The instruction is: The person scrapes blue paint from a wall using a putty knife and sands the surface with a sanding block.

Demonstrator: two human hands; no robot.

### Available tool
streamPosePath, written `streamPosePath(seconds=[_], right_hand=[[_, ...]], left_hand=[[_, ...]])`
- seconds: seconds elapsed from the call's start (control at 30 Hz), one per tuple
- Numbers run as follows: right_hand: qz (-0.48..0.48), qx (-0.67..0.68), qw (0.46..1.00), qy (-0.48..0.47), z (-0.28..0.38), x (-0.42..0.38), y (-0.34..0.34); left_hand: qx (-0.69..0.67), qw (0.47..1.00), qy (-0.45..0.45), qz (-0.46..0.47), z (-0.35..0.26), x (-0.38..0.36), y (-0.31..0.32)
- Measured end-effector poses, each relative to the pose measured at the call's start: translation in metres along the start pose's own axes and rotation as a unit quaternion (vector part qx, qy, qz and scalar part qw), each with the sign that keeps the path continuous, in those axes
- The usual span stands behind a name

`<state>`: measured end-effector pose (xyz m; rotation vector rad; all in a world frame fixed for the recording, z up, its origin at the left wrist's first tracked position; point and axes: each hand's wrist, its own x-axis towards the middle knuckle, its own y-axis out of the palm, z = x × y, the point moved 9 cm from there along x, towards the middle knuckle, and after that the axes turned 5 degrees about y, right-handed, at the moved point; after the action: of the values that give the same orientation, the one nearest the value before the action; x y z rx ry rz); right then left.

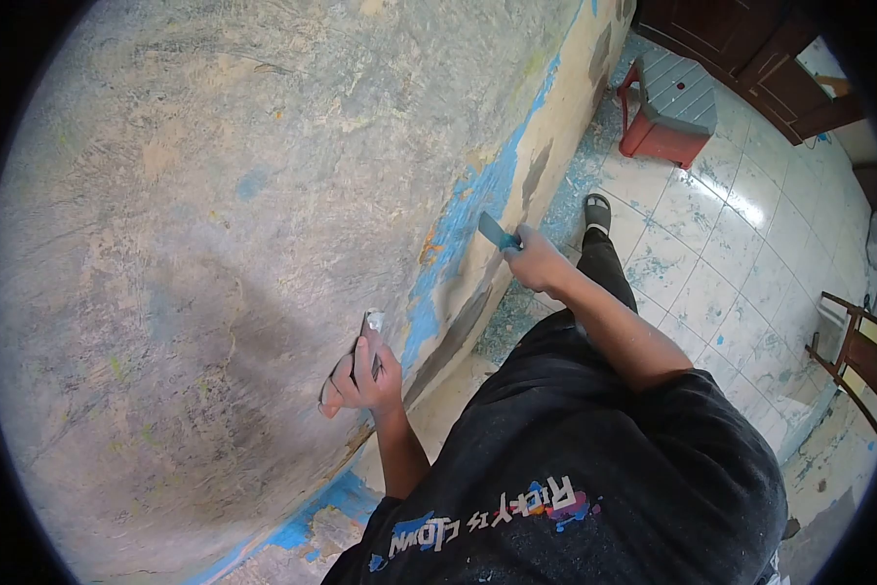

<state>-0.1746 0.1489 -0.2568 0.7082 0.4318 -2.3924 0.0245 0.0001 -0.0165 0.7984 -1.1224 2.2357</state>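
My left hand (368, 378) is close to the grey, patchy wall (214, 195), its fingers wrapped round a thin grey flat tool (370, 329). A whitish smear shows at the tool's upper end, and the rest is partly hidden by my fingers. Farther right, my right hand (536, 259) grips a teal scraper (497, 231). The scraper's broad end points up and left, over the strip of blue old paint (482, 195) on the wall. Whether its edge touches the wall I cannot tell.
A red stool with a grey top (678, 93) stands on the tiled floor (692, 214), which is speckled with blue flakes. Dark wooden cabinet doors (770, 83) are beyond it. A wooden chair (862, 356) is at the far right. My sandalled foot (597, 214) is near the wall's base.
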Motion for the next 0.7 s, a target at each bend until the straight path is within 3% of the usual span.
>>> streamPosePath(seconds=[0.7], right_hand=[[0.095,0.145,0.976,0.135,0.017,-0.016,0.017]], left_hand=[[-0.02,0.998,-0.053,-0.016,0.006,0.0,-0.005]])
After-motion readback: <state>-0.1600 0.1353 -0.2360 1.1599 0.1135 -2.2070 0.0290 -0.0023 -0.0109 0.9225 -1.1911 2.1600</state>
